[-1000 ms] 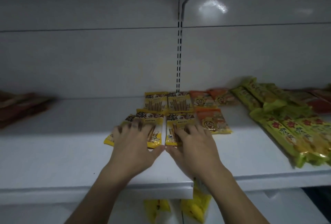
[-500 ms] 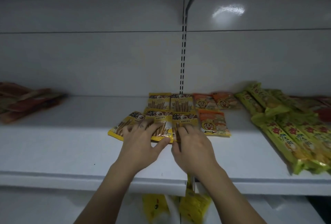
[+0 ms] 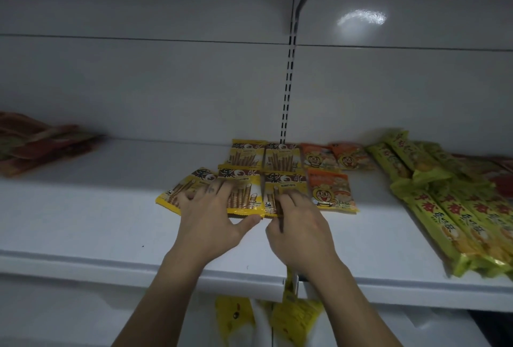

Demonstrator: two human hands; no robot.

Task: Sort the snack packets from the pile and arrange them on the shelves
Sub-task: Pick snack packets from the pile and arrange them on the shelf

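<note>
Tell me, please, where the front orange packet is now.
In the head view, the front orange packet lies on the shelf right of centre, beside the yellow packet under the right hand.
</note>
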